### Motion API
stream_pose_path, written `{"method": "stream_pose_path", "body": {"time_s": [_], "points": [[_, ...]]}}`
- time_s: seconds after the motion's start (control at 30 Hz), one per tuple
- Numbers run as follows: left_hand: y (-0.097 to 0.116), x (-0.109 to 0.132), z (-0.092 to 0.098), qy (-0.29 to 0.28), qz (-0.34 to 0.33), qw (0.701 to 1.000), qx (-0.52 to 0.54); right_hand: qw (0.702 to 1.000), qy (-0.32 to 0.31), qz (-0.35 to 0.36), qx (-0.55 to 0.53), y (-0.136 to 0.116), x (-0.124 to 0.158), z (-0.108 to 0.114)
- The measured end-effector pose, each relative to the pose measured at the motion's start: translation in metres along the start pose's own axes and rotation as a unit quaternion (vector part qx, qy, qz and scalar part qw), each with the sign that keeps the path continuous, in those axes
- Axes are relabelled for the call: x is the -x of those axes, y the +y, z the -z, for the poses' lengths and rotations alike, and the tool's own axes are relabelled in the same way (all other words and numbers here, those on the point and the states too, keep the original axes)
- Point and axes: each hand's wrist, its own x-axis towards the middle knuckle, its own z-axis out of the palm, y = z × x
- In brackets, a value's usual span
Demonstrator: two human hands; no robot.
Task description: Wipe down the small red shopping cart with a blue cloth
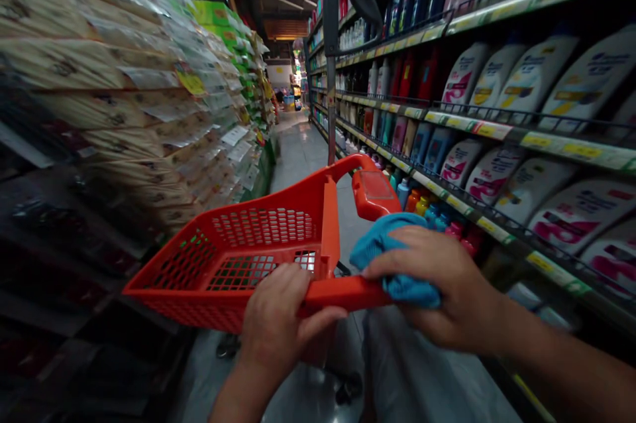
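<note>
An orange-red plastic shopping cart (268, 211) stands in front of me, and no goods show in its basket. My left hand (278, 317) is wrapped round the cart's rim, near where the handle begins, with the thumb along the near side. My right hand (437, 284) grips a bunched blue cloth (377, 244) against the right part of the orange handle (342, 294). A red block-shaped part (375, 191) of the cart lies just beyond the cloth. Behind it rises a grey pole (331, 105) with a dark loop-shaped grip (348, 15).
On the right, shelves (497, 124) hold rows of shampoo bottles (534, 75), with smaller coloured bottles lower down. Tall stacks of wrapped packs (124, 78) and green packs (223, 25) line the left. Between them a narrow grey aisle floor (295, 151) runs toward a lit area.
</note>
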Motion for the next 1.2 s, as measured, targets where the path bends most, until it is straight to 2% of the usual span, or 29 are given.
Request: {"method": "stream_pose_path", "body": {"time_s": [0.07,0.1,0.2,0.27,0.37,0.5,0.6,0.67,0.73,0.8,0.83,0.93,1.0,1.03,1.13,1.2], "points": [[0.004,-0.001,-0.003,0.002,0.010,1.000,-0.002,0.998,0.033,0.041,0.030,-0.003,0.009,-0.006],[0.005,-0.001,-0.004,-0.002,0.016,1.000,-0.001,0.996,0.064,0.040,0.043,-0.002,0.013,-0.008],[0.000,0.004,-0.007,-0.045,0.038,0.998,0.018,0.980,0.181,-0.041,0.070,0.007,0.019,-0.011],[-0.008,0.010,-0.011,-0.067,0.060,0.996,0.021,0.963,0.233,-0.090,0.098,0.010,0.021,-0.018],[-0.018,0.017,-0.019,-0.058,0.086,0.994,-0.011,0.946,0.263,-0.086,0.166,0.001,0.021,-0.046],[-0.020,0.019,-0.028,-0.055,0.083,0.995,-0.030,0.945,0.260,0.008,0.199,-0.012,0.023,-0.094],[-0.023,0.022,-0.031,-0.061,0.071,0.995,-0.032,0.950,0.244,0.055,0.188,-0.002,0.028,-0.101],[-0.027,0.025,-0.033,-0.054,0.080,0.994,-0.054,0.939,0.290,0.009,0.187,0.011,0.032,-0.093],[-0.031,0.028,-0.038,-0.046,0.098,0.991,-0.081,0.905,0.374,-0.080,0.187,0.022,0.036,-0.089],[-0.032,0.028,-0.044,-0.052,0.110,0.988,-0.098,0.883,0.417,-0.123,0.179,0.028,0.039,-0.101],[-0.031,0.026,-0.047,-0.056,0.111,0.987,-0.103,0.890,0.407,-0.112,0.172,0.030,0.040,-0.113],[-0.028,0.018,-0.052,-0.067,0.094,0.988,-0.103,0.933,0.322,-0.037,0.157,0.034,0.047,-0.154],[-0.026,0.011,-0.053,-0.079,0.090,0.989,-0.091,0.935,0.318,-0.053,0.150,0.039,0.049,-0.170],[-0.025,0.008,-0.053,-0.086,0.094,0.988,-0.086,0.923,0.347,-0.090,0.143,0.042,0.049,-0.173],[-0.022,0.001,-0.054,-0.099,0.120,0.984,-0.088,0.859,0.456,-0.205,0.108,0.048,0.041,-0.170],[-0.021,-0.001,-0.056,-0.099,0.132,0.982,-0.096,0.845,0.475,-0.230,0.086,0.049,0.041,-0.175]]}}
